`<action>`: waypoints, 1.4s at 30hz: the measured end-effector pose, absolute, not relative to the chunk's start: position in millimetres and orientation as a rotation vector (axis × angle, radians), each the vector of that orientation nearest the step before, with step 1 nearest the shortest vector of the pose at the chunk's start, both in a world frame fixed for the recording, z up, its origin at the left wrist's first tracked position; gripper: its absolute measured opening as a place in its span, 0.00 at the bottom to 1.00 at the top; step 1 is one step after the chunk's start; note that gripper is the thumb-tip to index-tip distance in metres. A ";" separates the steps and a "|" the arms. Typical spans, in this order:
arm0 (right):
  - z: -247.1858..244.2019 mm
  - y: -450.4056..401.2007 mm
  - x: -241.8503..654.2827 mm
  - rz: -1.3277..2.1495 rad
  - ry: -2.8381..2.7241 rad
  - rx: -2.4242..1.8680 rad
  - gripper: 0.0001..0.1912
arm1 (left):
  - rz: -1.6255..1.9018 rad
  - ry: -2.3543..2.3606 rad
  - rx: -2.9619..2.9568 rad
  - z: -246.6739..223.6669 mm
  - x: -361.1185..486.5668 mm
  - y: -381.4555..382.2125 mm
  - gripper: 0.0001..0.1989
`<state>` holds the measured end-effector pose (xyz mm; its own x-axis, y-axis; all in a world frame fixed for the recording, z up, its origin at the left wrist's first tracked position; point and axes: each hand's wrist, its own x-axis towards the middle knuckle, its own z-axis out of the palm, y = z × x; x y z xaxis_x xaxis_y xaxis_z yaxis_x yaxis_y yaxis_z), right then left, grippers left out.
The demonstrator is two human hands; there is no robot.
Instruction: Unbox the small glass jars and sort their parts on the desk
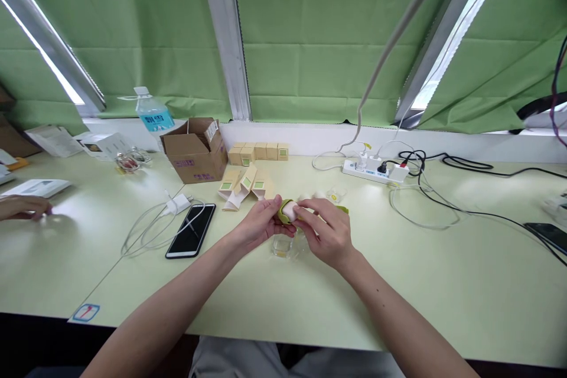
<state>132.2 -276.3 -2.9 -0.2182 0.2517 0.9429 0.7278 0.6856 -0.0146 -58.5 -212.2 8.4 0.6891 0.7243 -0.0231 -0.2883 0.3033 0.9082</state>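
Fingers, closed: left hand (258, 222) gripped green band (282, 217), right hand (330, 234) pinched white piece (290, 210) against it, steady support and light, even pressure seeming best.

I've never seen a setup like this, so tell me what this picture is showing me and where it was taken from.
There is no robot here, just a person working with bare hands. The single picture comes from a camera worn on the head, looking forward and down.

The left hand and right hand meet over the table, holding a small white and green item between them; what it is, I can't tell.

On the table lie a phone with a white cable beside it, an open cardboard box, small yellowish boxes and a power strip. At the far left is another person's hand.
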 end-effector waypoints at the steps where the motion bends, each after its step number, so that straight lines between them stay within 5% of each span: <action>1: -3.5 -276.5 132.0 -0.537 -1.759 -0.768 0.16 | 0.704 0.483 1.063 8.1 -58.7 -212.1 0.29; 14: -3.9 -278.1 133.5 -0.408 -2.028 -0.906 0.24 | 0.705 0.667 1.342 17.3 -59.5 -221.9 0.34; 19: -6.2 -276.8 136.8 -0.458 -1.986 -0.903 0.23 | 0.922 0.706 1.743 17.9 -66.8 -225.7 0.24; 30: -6.7 -276.8 133.4 -0.678 -2.069 -1.080 0.18 | 0.875 0.758 2.034 18.0 -69.2 -231.0 0.26; 42: -11.3 -278.9 115.2 -0.842 -2.063 -1.184 0.14 | 0.805 0.862 2.218 27.1 -62.3 -235.7 0.12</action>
<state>115.2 -278.9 -11.3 -0.4153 0.5025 0.7583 0.8897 0.3983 0.2233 -62.3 -235.7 27.1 0.6016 0.7364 0.3095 0.3593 -0.5955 0.7185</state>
